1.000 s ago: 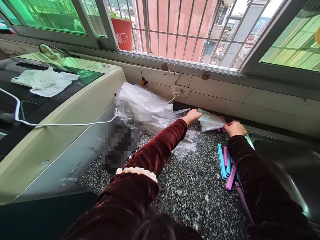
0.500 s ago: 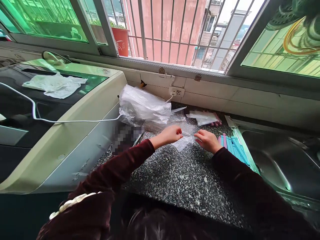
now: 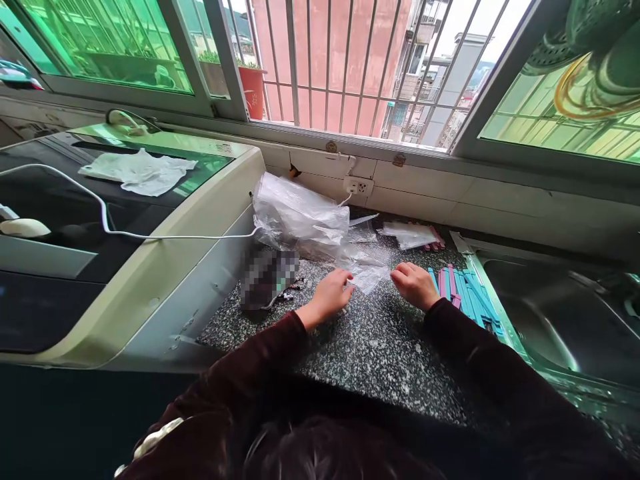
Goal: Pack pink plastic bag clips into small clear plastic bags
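The left grip (image 3: 330,297) and right grip (image 3: 415,285) are curled either side of clear plastic (image 3: 370,275), mid-frame; whether it is held cannot be told. Flat clips (image 3: 470,293) are scattered centre-right, a plastic bundle (image 3: 303,207) upper centre. The speckled desk (image 3: 375,360) is bounded by a sink (image 3: 540,300), right, and an appliance (image 3: 200,223), left.

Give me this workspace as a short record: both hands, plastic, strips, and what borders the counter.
Left hand: fingers curled, beside clear plastic; contact unclear
Right hand: fingers curled, at the plastic's right edge; contact unclear
Blue and pink strips: on the speckled counter, beside the right hand
Left border: cream-edged appliance
Right border: metal sink
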The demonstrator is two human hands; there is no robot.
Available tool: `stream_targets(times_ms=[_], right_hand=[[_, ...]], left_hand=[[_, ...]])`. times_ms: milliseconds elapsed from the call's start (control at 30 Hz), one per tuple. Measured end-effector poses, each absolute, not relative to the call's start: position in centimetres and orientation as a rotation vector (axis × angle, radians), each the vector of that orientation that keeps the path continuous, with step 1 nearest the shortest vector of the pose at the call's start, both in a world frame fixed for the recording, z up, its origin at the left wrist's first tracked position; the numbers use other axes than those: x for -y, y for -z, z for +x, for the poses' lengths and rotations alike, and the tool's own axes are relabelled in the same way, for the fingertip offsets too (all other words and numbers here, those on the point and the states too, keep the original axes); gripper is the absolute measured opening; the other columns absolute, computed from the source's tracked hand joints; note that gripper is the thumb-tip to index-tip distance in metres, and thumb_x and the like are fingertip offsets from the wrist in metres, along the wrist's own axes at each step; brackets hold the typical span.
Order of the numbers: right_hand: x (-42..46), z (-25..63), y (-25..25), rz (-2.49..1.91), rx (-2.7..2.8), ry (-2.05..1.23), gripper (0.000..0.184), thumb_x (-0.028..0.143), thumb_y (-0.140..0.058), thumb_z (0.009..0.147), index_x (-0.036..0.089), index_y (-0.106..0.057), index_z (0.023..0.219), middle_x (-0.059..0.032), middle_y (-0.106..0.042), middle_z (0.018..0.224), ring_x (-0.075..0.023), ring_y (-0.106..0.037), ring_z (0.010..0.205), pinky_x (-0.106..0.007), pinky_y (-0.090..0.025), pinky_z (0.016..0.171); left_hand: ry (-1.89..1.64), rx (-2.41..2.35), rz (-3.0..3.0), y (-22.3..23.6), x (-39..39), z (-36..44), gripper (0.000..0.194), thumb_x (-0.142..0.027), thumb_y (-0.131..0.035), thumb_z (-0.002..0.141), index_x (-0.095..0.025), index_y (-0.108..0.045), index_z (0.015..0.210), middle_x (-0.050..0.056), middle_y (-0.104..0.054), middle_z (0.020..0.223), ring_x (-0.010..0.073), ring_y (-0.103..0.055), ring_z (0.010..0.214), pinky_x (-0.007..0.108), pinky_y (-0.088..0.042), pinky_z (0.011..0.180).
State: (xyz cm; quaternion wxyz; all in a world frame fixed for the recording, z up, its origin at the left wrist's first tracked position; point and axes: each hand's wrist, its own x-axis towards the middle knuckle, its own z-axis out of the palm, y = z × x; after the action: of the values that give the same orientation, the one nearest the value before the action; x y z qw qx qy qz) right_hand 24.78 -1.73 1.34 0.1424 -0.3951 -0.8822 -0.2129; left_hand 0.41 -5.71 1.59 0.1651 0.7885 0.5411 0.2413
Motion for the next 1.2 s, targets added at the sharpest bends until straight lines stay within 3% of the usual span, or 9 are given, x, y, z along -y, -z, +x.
stream_targets(times_ms=[133,300,400,567,667,767,900,1033,1200], right_hand=[[0.5,24.4,-1.2,-1.151,2.629,0.702,0.022,0.013,-0.046,0.083,0.019,-0.065,0.092,-0.0077,-0.06,0.081,-0.0174,-0.043,0.072,-0.029,-0.027,0.063],[-1.4,23.0,-0.6,-1.105,2.637,0.687,0.021,0.011,-0.049,0.08,0.018,-0.065,0.07,-0.0071,-0.061,0.075,-0.0163,-0.043,0.068,-0.029,-0.027,0.061],[-1.0,23.0,-0.7,-1.132,2.546,0.64,0.021,0.013,-0.048,0.081,0.017,-0.064,0.069,-0.0077,-0.062,0.076,-0.0168,-0.047,0.07,-0.028,-0.032,0.063],[1.7,24.5,-2.1,-1.212,2.169,0.075,0.014,0.021,-0.049,0.078,0.018,-0.061,0.071,-0.0057,-0.059,0.073,-0.0164,-0.052,0.07,-0.027,-0.041,0.065],[3.4,25.7,-3.2,-1.316,1.914,-0.367,0.015,0.031,-0.052,0.074,0.019,-0.057,0.068,-0.0022,-0.057,0.067,-0.0141,-0.051,0.062,-0.026,-0.042,0.058],[5.0,27.0,-3.7,-1.406,1.602,-0.715,0.022,0.041,-0.058,0.068,0.019,-0.055,0.065,0.0009,-0.054,0.06,-0.0122,-0.048,0.056,-0.025,-0.04,0.053],[7.4,28.8,-3.4,-1.49,1.232,-1.095,0.031,0.046,-0.065,0.058,0.019,-0.05,0.058,0.0044,-0.046,0.05,-0.008,-0.04,0.045,-0.023,-0.035,0.046],[10.6,30.1,-2.5,-1.55,1.012,-1.282,0.03,0.044,-0.067,0.056,0.02,-0.049,0.059,0.0039,-0.047,0.049,-0.0078,-0.039,0.04,-0.022,-0.031,0.039],[14.7,30.6,-1.9,-1.638,0.95,-1.362,0.024,0.041,-0.062,0.061,0.02,-0.049,0.058,0.004,-0.046,0.044,-0.0077,-0.038,0.036,-0.021,-0.026,0.036]], left_hand=[[-0.668,-1.814,2.348,-2.7,3.2,-1.5,0.023,-0.022,-0.045,0.083,-0.019,-0.059,0.101,0.009,-0.058,0.099,0.0226,-0.052,0.096,0.033,-0.042,0.085],[-0.52,-2.076,2.259,-4.3,0.6,-3.1,0.029,-0.024,-0.047,0.082,-0.015,-0.055,0.109,0.011,-0.057,0.103,0.0237,-0.052,0.096,0.032,-0.042,0.083],[-0.562,-2.165,2.184,-4.7,-0.5,-3.6,0.037,-0.023,-0.048,0.082,-0.014,-0.05,0.117,0.014,-0.056,0.108,0.0252,-0.051,0.099,0.032,-0.041,0.083],[-0.632,-2.145,2.119,-4.4,-1.8,-3.8,0.044,-0.021,-0.05,0.08,-0.014,-0.047,0.123,0.013,-0.056,0.116,0.0262,-0.049,0.108,0.033,-0.038,0.09],[-0.578,-1.965,2.064,-3.6,-1.8,-3.1,0.046,-0.024,-0.053,0.078,-0.012,-0.047,0.123,0.01,-0.064,0.101,0.0235,-0.055,0.101,0.031,-0.04,0.089],[-0.517,-1.802,1.996,-2.6,-1.4,-2.3,0.035,-0.025,-0.055,0.077,-0.014,-0.057,0.11,0.006,-0.067,0.086,0.0201,-0.06,0.087,0.027,-0.045,0.079],[-0.57,-1.779,2.035,-1.8,-0.5,-1.3,0.022,-0.022,-0.053,0.078,-0.015,-0.062,0.097,0.008,-0.065,0.095,0.0186,-0.06,0.09,0.027,-0.045,0.081],[-0.769,-1.765,2.257,-1.6,1.0,-0.1,0.019,-0.019,-0.048,0.081,-0.015,-0.061,0.095,0.011,-0.061,0.1,0.0199,-0.056,0.097,0.031,-0.043,0.088],[-0.629,-1.163,2.645,-0.1,4.8,0.8,0.019,-0.022,-0.047,0.083,-0.02,-0.064,0.091,0.009,-0.062,0.098,0.0183,-0.057,0.091,0.031,-0.045,0.083]])
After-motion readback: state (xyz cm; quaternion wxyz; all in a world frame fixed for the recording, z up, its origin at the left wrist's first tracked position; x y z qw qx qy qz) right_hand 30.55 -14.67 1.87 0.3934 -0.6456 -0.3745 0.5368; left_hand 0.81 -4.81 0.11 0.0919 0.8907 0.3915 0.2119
